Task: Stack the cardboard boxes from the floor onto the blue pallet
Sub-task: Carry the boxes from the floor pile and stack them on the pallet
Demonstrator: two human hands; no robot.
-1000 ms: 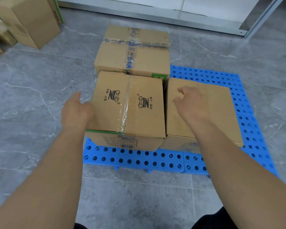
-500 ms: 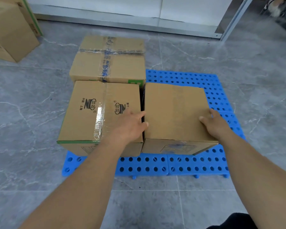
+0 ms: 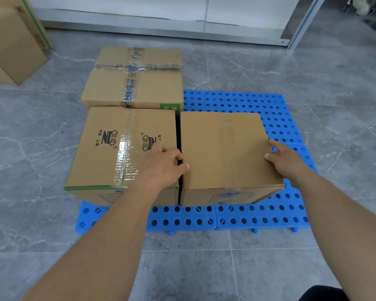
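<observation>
A blue perforated pallet (image 3: 269, 213) lies on the grey floor with three cardboard boxes on it. A taped box (image 3: 137, 85) sits at the rear left. In front of it stands a box with printed logos (image 3: 109, 153). A plain box (image 3: 224, 148) is beside that one on the right, a narrow gap between them. My left hand (image 3: 163, 168) has its fingers curled into that gap on the plain box's left edge, thumb on its top. My right hand (image 3: 287, 159) holds the plain box's right edge, thumb on top.
More cardboard boxes (image 3: 11, 44) stand on the floor at the far left. A white wall with a metal base rail (image 3: 161, 29) runs along the back, and a slanted metal post (image 3: 302, 22) stands at the right. The pallet's rear right part is bare.
A second ago my left hand was at the printed box's left side and my right hand on the plain box's top. Both have moved to the plain box's left and right edges.
</observation>
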